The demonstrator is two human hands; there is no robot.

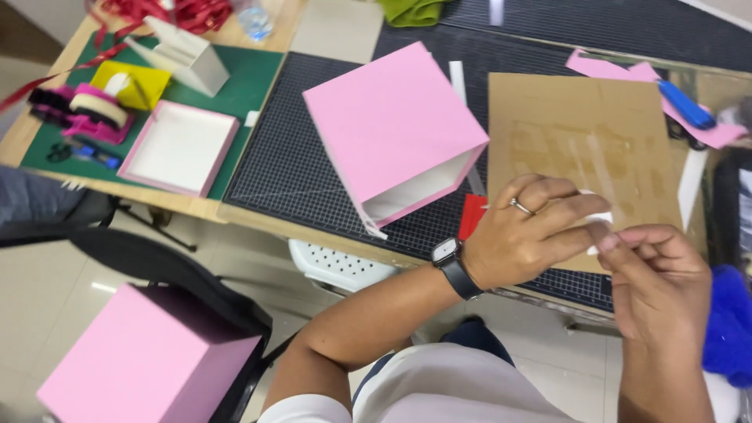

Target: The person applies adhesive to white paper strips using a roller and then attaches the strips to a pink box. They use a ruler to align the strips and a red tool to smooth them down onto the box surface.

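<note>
Head view: both hands' fingers [583,227] pinch, seemingly, a small white piece [600,218].

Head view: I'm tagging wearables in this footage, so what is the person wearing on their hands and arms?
The left hand has a silver ring on one finger and, on its wrist, a watch with a square pale face and a black strap. That forearm is bare up to a short white sleeve at the bottom edge. The right hand shows no ring, watch or sleeve.
</note>
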